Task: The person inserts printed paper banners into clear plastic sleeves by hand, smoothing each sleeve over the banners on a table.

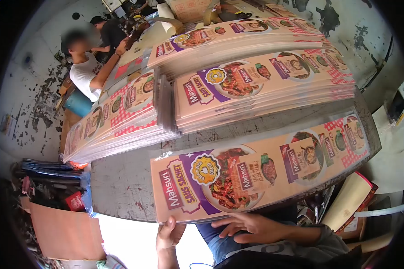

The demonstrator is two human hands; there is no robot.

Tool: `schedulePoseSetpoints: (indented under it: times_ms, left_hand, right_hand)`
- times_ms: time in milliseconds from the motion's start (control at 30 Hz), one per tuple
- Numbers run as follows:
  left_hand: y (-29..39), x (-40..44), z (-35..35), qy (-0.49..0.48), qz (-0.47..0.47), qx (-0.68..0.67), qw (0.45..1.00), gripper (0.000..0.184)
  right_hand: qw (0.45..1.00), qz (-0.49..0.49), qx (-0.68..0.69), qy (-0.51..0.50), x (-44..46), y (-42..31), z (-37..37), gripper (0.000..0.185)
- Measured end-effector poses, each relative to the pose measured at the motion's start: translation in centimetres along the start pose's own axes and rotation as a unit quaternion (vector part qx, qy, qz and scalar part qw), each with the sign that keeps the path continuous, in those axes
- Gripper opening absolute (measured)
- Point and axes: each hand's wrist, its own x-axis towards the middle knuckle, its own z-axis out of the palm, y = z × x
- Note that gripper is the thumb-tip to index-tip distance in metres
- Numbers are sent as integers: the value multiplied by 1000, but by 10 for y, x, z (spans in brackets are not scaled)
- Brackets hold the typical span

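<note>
A long printed banner (265, 170) with "Mahsuri Saus Sachet" lettering and food pictures lies on the near part of the grey table, in what looks like a clear plastic sleeve. My left hand (168, 233) pinches its near left corner, thumb on top and fingers beneath. Beside the near long edge is my right hand (256, 228), its fingers spread and loosely bent, holding nothing. Behind lie stacks of the same banners: a middle stack (256, 85), a left stack (116, 112) and a far stack (238, 38).
The scratched grey table (121, 188) has a worn edge. Two people work at the far left, one in a white shirt (83, 74). A cardboard box (188, 9) stands at the back. Rolled material (350, 201) leans at the right; a brown board (67, 231) sits lower left.
</note>
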Motion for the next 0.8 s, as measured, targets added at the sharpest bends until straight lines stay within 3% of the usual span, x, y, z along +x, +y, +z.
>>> schedulePoseSetpoints:
  times_ms: [67, 133, 200, 267, 533, 600, 667, 733, 800]
  left_hand:
    - [2, 4, 8, 61, -30, -36, 997, 65]
    - [2, 5, 1, 55, -26, -71, 996, 56]
    - [3, 9, 0, 59, -39, -64, 995, 53]
    - [7, 10, 3, 49, -25, -76, 996, 49]
    - [14, 7, 2, 73, -15, -40, 996, 49]
    - [10, 5, -3, 112, 3, -47, 993, 49]
    - [9, 5, -4, 111, 7, -51, 993, 48]
    - [9, 4, -5, 111, 12, -54, 992, 47]
    - [10, 6, -7, 68, 12, -60, 996, 45]
  right_hand:
    - [980, -54, 193, -19, -10, -2, -10, 68]
    - [949, 27, 309, 46, -18, -4, -15, 79]
    - [903, -183, 385, 47, -41, -10, -13, 91]
    - [919, -134, 361, 88, -53, -23, -11, 98]
    - [851, -219, 440, 183, -90, -19, -24, 85]
    - [845, -220, 421, 247, -97, -25, -27, 82]
    - [851, -239, 404, 237, -102, -30, -33, 81]
    - [899, -245, 250, 262, -108, -37, -37, 82]
    - [885, -280, 242, 283, -115, -33, -47, 80]
